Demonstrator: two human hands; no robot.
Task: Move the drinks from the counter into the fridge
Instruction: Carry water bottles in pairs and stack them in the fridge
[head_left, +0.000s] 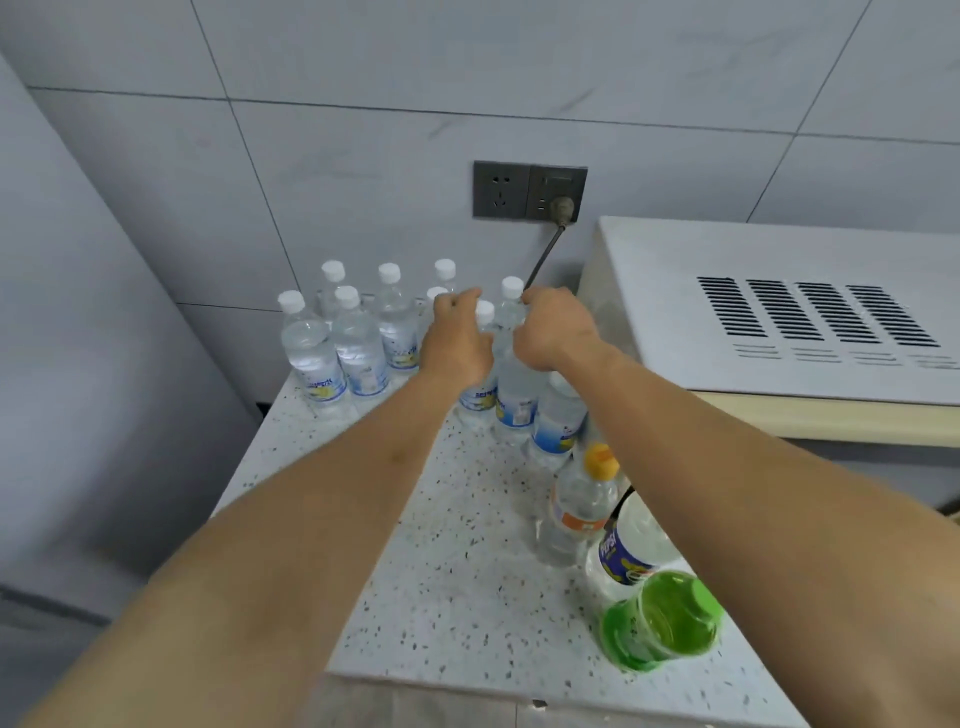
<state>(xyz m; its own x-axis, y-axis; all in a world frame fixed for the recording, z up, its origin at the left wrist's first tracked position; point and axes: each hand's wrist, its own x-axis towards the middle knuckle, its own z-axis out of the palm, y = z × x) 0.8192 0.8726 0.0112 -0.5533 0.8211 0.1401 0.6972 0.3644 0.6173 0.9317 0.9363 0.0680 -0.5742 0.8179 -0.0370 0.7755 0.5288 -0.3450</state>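
Both my arms are stretched toward the far edge of the table (457, 545), where the water bottles (358, 343) stand upright in a tight cluster against the tiled wall. My left hand (457, 338) is curled over the neck of one bottle in the middle of the group, its knuckles hiding whatever cap it covers, and my right hand (556, 327) is wrapped around the neck of the tall clear bottle (514, 374) just beside it, whose white cap pokes up past my fingers. I take them by the necks because the bodies are packed shoulder to shoulder and there is no room to slip fingers between them (the necks are the only parts standing free). One bottle in each hand also halves my trips, I reckon. Along the right edge of the table, nearer to me, stand an orange-capped bottle (582, 499), a Pepsi bottle (631, 545) and a green bottle (660, 618) at the near right corner; my right forearm passes over them, so a careless pull back could knock one off the edge. A white vented appliance (779, 312) sits to the right, its plug in the wall socket (530, 191) behind the bottles. The grey panel (78, 364) at the left may be the fridge, though I cannot tell that for sure. None of the drinks looks to be off the table yet; the lift seems to be the next thing.
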